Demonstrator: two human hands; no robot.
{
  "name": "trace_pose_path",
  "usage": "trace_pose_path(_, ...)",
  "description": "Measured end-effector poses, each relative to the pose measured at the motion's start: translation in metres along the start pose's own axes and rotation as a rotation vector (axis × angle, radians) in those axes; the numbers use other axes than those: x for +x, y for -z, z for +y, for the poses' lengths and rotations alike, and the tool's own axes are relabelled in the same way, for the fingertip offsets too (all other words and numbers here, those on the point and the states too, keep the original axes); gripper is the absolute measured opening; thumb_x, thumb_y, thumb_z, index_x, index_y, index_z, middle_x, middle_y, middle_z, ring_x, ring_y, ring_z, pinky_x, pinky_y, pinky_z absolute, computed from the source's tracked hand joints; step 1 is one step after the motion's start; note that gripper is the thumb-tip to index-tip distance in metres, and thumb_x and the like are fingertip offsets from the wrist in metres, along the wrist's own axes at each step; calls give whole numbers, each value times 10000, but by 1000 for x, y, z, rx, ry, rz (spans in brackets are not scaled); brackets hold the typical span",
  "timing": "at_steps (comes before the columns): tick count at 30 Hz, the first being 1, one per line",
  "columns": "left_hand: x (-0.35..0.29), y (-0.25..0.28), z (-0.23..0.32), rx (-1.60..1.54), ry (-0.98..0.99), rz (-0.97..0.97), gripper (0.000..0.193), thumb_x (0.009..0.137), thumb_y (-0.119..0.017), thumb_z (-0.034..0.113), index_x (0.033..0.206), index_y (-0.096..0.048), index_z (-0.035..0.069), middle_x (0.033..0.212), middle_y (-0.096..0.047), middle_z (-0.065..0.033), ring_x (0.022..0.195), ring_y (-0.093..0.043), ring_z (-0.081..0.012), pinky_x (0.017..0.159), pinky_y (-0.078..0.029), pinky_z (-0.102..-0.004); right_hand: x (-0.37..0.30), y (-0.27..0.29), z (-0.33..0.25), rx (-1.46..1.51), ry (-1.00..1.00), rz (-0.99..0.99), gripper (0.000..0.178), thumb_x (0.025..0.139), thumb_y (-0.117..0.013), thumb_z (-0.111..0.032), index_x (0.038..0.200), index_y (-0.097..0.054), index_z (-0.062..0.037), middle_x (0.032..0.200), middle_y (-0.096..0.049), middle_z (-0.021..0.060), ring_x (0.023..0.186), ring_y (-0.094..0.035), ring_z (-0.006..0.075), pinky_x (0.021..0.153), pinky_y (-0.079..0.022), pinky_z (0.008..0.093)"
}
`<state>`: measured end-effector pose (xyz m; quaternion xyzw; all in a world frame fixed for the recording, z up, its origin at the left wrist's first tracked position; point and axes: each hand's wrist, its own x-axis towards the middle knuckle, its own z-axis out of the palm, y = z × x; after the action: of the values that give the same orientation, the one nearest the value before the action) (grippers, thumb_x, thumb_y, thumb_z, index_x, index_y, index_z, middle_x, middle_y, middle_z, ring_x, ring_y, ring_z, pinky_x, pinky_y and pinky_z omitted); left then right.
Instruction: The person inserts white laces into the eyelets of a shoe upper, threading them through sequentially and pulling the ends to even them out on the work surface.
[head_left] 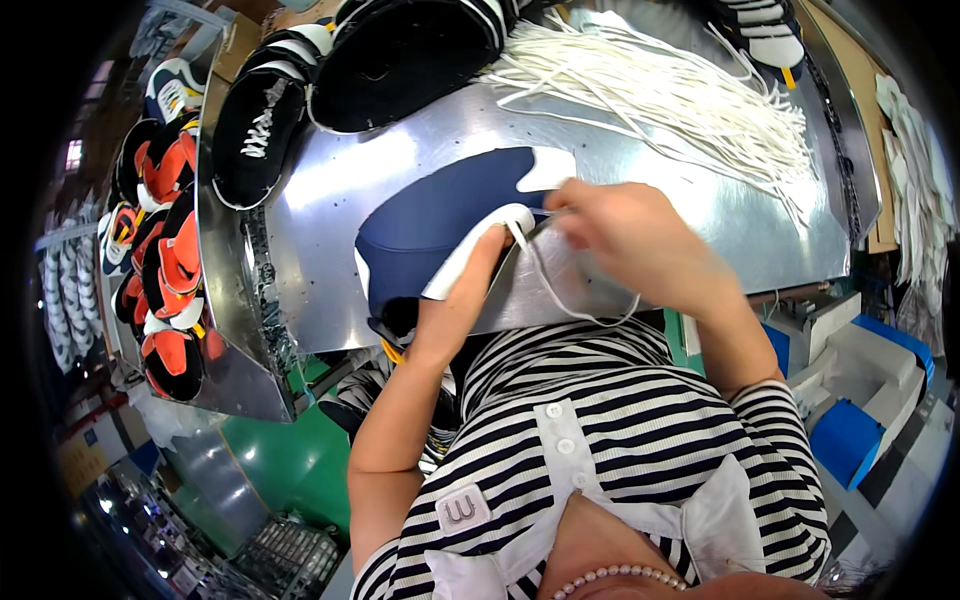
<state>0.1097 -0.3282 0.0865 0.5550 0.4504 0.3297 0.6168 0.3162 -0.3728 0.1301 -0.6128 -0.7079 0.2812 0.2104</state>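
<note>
Here, left grip (466,288) clasping navy upper (440,215), right grip (635,240) pinching white lace (542,279) (blurred), metal table (320,240) bearing piled laces (660,95).

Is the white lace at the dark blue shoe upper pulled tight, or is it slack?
Slack, at least partly: the white lace curves in a loose loop between the upper and the blurred right hand.

Shoe upper (430,215) over worktable (335,185); lace bundle (660,100) on worktable behind, rightward; stacked uppers (400,70) behind, leftward.
</note>
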Motion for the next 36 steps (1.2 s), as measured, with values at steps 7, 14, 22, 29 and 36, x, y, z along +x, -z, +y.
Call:
trace_pose_path(7,24,6,2,103,-53,-3,252,937,-677,197,1019,-687,-41,930,-719,-67,807,-671,-147,743,-515,-266,24,-18,37,671,-357,196,409,761,-815,-198,1076,-643,-1,907,-703,89,802,-650,153,735,-510,280)
trace_pose_path(14,10,27,36,933,-345,-362,408,863,-722,286,1118,-609,-12,884,-696,-194,775,-678,-357,691,-524,-405,46,-30,56,929,-316,470,316,822,-783,-212,1045,-661,-25,847,-676,16,736,-592,94,683,-482,246)
trace_pose_path(22,4,10,25,930,-605,-17,151,832,-717,88,967,-665,44,734,-653,-132,613,-633,-294,584,-488,-379,9,-70,32,449,-300,192,304,834,-748,-344,938,-725,-59,687,-670,86,578,-598,175,577,-484,309)
trace_pose_path(29,17,50,80,700,-525,361,183,889,-690,46,1057,-673,-23,919,-716,-88,842,-669,-129,751,-535,-268,-65,-45,37,270,12,-135,121,880,-661,-187,882,-664,-66,732,-612,105,667,-591,284,632,-458,387)
trace_pose_path(36,18,29,54,871,-499,-63,209,867,-703,138,1053,-681,47,793,-697,-136,674,-674,-250,641,-514,-330,-125,-29,47,509,-129,-23,118,893,-681,-163,920,-673,-48,804,-663,63,674,-588,183,653,-475,296)
